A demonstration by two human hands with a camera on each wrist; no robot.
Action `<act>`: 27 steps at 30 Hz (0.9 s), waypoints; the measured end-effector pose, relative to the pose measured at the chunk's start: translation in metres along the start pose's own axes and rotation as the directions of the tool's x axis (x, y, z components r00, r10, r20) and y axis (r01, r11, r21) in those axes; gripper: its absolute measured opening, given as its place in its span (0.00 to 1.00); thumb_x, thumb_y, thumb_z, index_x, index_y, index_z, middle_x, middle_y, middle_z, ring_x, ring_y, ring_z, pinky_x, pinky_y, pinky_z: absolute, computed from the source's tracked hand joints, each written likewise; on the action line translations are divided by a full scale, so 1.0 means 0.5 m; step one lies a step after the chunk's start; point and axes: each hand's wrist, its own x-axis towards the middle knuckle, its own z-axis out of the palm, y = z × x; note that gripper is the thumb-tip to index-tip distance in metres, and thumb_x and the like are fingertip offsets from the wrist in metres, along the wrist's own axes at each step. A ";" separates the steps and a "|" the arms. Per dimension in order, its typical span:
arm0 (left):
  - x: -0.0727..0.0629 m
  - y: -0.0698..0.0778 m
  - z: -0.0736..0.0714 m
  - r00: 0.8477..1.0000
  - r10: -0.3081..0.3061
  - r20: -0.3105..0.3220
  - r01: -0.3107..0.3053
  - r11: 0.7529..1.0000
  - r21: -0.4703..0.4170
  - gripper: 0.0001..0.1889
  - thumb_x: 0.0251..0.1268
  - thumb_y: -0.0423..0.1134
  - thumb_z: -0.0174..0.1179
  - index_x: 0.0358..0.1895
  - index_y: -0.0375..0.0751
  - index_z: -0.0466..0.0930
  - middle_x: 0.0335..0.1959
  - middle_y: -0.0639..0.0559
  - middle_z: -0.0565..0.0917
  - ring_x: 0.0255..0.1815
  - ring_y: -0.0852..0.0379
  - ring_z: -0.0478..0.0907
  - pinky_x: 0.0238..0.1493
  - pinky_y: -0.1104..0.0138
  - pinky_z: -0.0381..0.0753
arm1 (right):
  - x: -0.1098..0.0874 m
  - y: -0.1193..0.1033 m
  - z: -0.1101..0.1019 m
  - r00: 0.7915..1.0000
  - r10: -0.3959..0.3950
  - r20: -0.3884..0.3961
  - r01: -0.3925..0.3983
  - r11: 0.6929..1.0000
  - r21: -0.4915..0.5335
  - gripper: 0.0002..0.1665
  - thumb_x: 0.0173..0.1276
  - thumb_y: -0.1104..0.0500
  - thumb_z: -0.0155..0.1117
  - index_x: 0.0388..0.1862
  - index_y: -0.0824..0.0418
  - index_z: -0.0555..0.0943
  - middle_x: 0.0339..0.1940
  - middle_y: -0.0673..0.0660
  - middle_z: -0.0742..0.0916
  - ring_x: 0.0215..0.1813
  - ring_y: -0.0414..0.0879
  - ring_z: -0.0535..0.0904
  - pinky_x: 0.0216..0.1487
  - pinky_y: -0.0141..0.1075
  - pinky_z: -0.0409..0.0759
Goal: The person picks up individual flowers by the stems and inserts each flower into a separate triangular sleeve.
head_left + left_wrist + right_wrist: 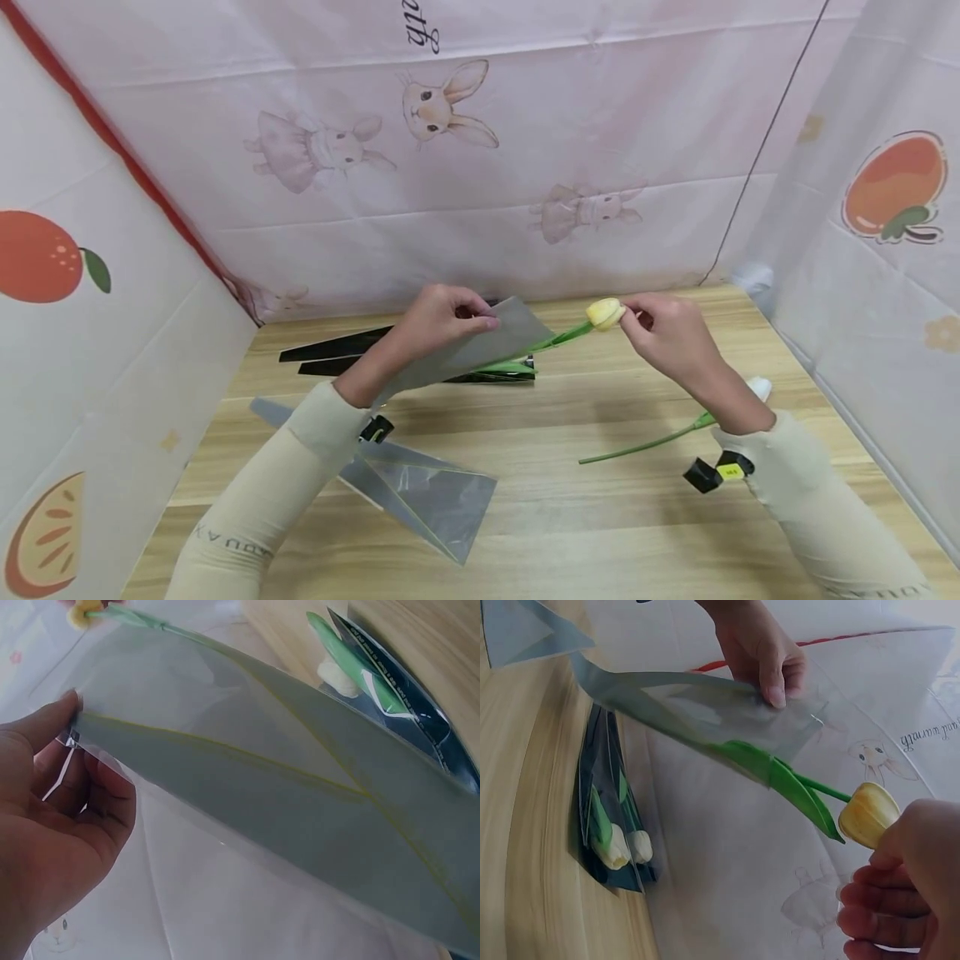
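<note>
My left hand [442, 325] pinches the open upper edge of a grey translucent flower sleeve [517, 329], lifted above the table. A yellow lines' pattern runs along the sleeve [225, 772] in the left wrist view. Between thumb and fingers, my right hand [671, 329] holds the bloom of a yellow tulip [604, 313]. Its stem and part of its green leaves lie inside the sleeve, while the bloom [868, 814] stays outside the opening. The stem's lower end is hidden.
Flat grey sleeves [450, 504] lie on the wooden table near my left forearm. A white tulip [760, 387] rests below my right wrist. Toward the back are black sleeves [345, 343]; pale tulips [615, 847] sit in dark wrapping. Printed curtains [480, 167] surround the table.
</note>
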 end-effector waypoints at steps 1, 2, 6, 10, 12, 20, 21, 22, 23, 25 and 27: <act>0.001 -0.001 0.000 1.000 0.001 0.002 -0.001 1.000 -0.002 0.06 0.65 0.41 0.73 0.38 0.43 0.92 0.33 0.50 0.91 0.29 0.61 0.78 0.34 0.70 0.76 | 0.004 -0.005 0.002 1.000 0.001 -0.004 -0.001 1.000 -0.010 0.11 0.68 0.67 0.61 0.36 0.66 0.91 0.23 0.57 0.88 0.22 0.42 0.74 0.28 0.30 0.72; 0.002 -0.002 0.000 1.000 0.001 0.004 0.000 1.000 -0.006 0.06 0.66 0.41 0.73 0.39 0.43 0.92 0.33 0.51 0.91 0.29 0.61 0.79 0.34 0.70 0.77 | 0.008 -0.009 0.004 1.000 0.003 -0.006 -0.003 1.000 -0.020 0.11 0.68 0.67 0.61 0.35 0.66 0.91 0.23 0.57 0.88 0.21 0.42 0.73 0.27 0.31 0.71; 0.006 -0.002 -0.004 1.000 -0.010 0.006 0.010 1.000 -0.025 0.06 0.68 0.43 0.71 0.40 0.45 0.92 0.35 0.52 0.91 0.32 0.59 0.82 0.37 0.68 0.81 | 0.027 -0.029 0.010 1.000 0.013 -0.009 -0.014 0.998 -0.055 0.12 0.67 0.66 0.60 0.32 0.67 0.90 0.22 0.58 0.88 0.19 0.43 0.73 0.25 0.33 0.70; 0.015 -0.003 -0.010 1.000 0.004 -0.009 -0.004 1.000 -0.022 0.07 0.68 0.42 0.71 0.40 0.44 0.92 0.36 0.50 0.91 0.33 0.59 0.84 0.37 0.66 0.82 | 0.047 -0.048 0.016 1.000 0.017 -0.009 -0.018 0.997 -0.073 0.13 0.66 0.66 0.60 0.30 0.67 0.90 0.21 0.58 0.89 0.20 0.45 0.77 0.26 0.35 0.72; 0.019 -0.003 -0.012 1.000 0.007 -0.010 -0.007 1.000 -0.016 0.07 0.68 0.42 0.71 0.40 0.43 0.92 0.36 0.50 0.92 0.33 0.59 0.84 0.37 0.66 0.83 | 0.055 -0.057 0.020 1.000 0.015 -0.007 -0.016 0.997 -0.075 0.13 0.66 0.65 0.60 0.29 0.66 0.90 0.21 0.58 0.89 0.20 0.46 0.79 0.26 0.36 0.73; 0.012 0.025 -0.018 1.000 -0.003 -0.030 0.002 1.000 -0.009 0.08 0.68 0.42 0.71 0.41 0.41 0.92 0.36 0.49 0.91 0.32 0.59 0.84 0.36 0.68 0.82 | 0.072 -0.089 0.017 1.000 0.003 0.019 -0.001 0.996 -0.090 0.13 0.65 0.64 0.58 0.27 0.63 0.89 0.21 0.55 0.89 0.17 0.42 0.74 0.21 0.30 0.65; 0.011 0.028 -0.019 0.999 -0.004 -0.036 0.004 1.000 -0.009 0.08 0.68 0.42 0.71 0.41 0.41 0.92 0.36 0.49 0.91 0.32 0.59 0.84 0.35 0.68 0.82 | 0.073 -0.092 0.017 1.000 0.002 0.023 0.000 0.996 -0.093 0.13 0.64 0.64 0.57 0.26 0.62 0.88 0.21 0.55 0.88 0.16 0.41 0.71 0.20 0.30 0.63; 0.010 0.031 -0.019 0.999 -0.007 -0.042 0.007 1.000 -0.010 0.08 0.68 0.41 0.71 0.40 0.41 0.92 0.35 0.49 0.91 0.31 0.58 0.83 0.35 0.68 0.81 | 0.075 -0.096 0.017 1.000 0.000 0.027 0.002 0.995 -0.095 0.13 0.63 0.64 0.57 0.25 0.62 0.88 0.20 0.54 0.88 0.16 0.40 0.69 0.20 0.30 0.62; 0.010 0.033 -0.019 0.999 -0.010 -0.048 0.009 1.000 -0.009 0.07 0.68 0.41 0.71 0.40 0.41 0.92 0.35 0.49 0.91 0.31 0.58 0.82 0.35 0.68 0.81 | 0.076 -0.099 0.016 1.000 -0.001 0.030 0.004 0.995 -0.096 0.13 0.63 0.64 0.57 0.24 0.61 0.87 0.20 0.54 0.88 0.16 0.40 0.68 0.19 0.30 0.61; 0.008 0.039 -0.019 0.998 -0.016 -0.060 0.015 1.000 -0.008 0.07 0.68 0.41 0.71 0.39 0.41 0.92 0.34 0.49 0.90 0.30 0.58 0.82 0.34 0.68 0.80 | 0.076 -0.105 0.015 0.999 -0.004 0.039 0.008 0.995 -0.098 0.13 0.62 0.63 0.57 0.23 0.60 0.86 0.19 0.53 0.87 0.15 0.38 0.64 0.18 0.30 0.59; 0.007 0.043 -0.019 0.997 -0.018 -0.074 0.018 1.000 -0.003 0.07 0.68 0.41 0.71 0.39 0.41 0.92 0.33 0.49 0.90 0.30 0.58 0.81 0.34 0.68 0.80 | 0.076 -0.110 0.015 0.999 -0.008 0.046 0.012 0.995 -0.102 0.13 0.62 0.63 0.58 0.21 0.59 0.86 0.19 0.52 0.86 0.15 0.38 0.63 0.18 0.31 0.57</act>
